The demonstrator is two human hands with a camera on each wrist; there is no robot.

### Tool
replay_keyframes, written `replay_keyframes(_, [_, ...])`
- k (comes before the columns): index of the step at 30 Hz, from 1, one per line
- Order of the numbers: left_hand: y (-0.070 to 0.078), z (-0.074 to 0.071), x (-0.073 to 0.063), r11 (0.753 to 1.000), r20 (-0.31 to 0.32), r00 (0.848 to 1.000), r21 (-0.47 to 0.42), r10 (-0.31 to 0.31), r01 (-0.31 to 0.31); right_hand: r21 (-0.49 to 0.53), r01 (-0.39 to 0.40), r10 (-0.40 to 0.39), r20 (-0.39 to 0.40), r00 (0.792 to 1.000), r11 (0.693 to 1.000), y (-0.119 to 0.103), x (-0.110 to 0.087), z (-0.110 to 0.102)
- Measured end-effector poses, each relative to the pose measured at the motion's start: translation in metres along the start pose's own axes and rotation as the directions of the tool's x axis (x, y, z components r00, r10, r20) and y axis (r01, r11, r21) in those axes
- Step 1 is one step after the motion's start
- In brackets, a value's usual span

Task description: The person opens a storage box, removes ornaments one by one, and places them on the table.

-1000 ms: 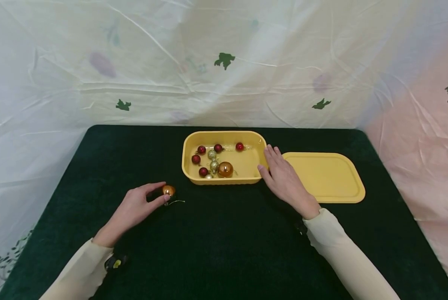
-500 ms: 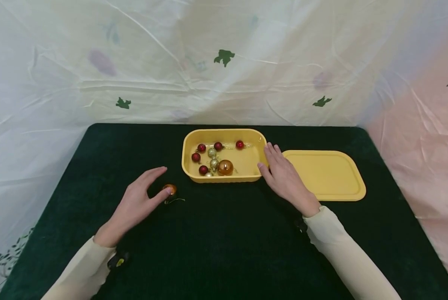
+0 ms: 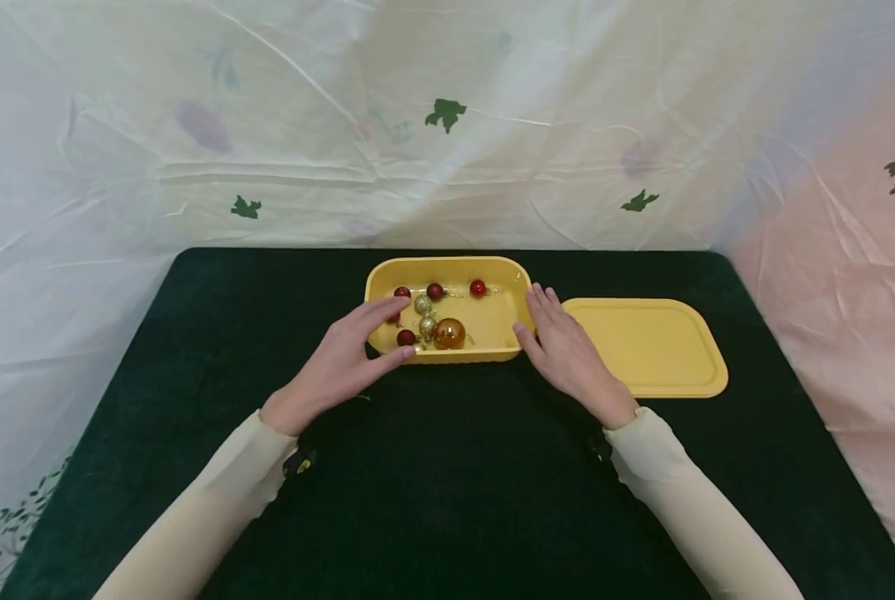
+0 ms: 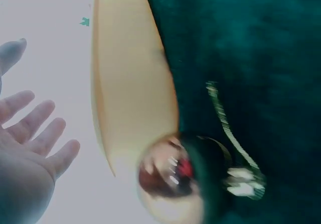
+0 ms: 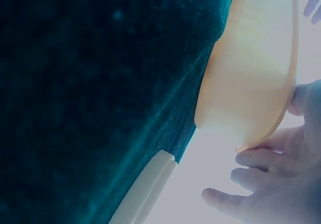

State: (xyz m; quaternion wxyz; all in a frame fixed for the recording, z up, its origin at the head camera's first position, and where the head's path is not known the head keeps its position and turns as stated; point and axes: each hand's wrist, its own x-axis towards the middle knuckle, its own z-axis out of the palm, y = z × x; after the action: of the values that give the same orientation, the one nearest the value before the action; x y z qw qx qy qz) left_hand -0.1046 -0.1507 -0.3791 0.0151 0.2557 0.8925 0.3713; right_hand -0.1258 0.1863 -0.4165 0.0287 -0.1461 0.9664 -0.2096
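Observation:
A yellow box (image 3: 485,356) holds several small red baubles (image 3: 478,288), pale gold glittery baubles (image 3: 422,304) and one larger shiny amber bauble (image 3: 449,334). With thumb and fingers spread, my left hand (image 3: 342,358) reaches over the box's left front part, grasping nothing. Beneath that hand, on the cloth, lies another amber bauble (image 4: 170,184), reflective with a gold cap and cord in the left wrist view; from the head only its cord end (image 3: 363,397) shows. My right hand (image 3: 571,358) rests against the box's right end, fingers straight, thumb by the front corner.
A yellow lid (image 3: 650,350) lies flat on the dark green tablecloth (image 3: 447,483), right of the box and partly behind the right hand. A pale, leaf-patterned curtain (image 3: 305,125) hangs behind the table.
My left hand has let go of the amber bauble on the cloth and moved right and forward to the box. The right hand has stayed at the box's right end.

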Motion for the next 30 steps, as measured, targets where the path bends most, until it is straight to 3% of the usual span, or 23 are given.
replay_keyframes(7, [0.002,0.007,0.035,0.999,0.107,0.994,0.013,0.038,-0.039,-0.003,0.004,-0.004,0.004,1.0,1.0,0.001,0.002,-0.001])
replay_keyframes(16, [-0.002,0.02,0.068,0.997,0.208,0.978,0.07,0.014,-0.029,-0.002,0.006,-0.006,0.012,1.0,1.0,-0.001,0.002,-0.004])
replay_keyframes(30, [-0.009,0.033,0.091,0.988,0.352,0.935,0.153,-0.035,-0.02,-0.016,0.003,-0.002,0.01,1.0,1.0,-0.002,0.001,-0.005])
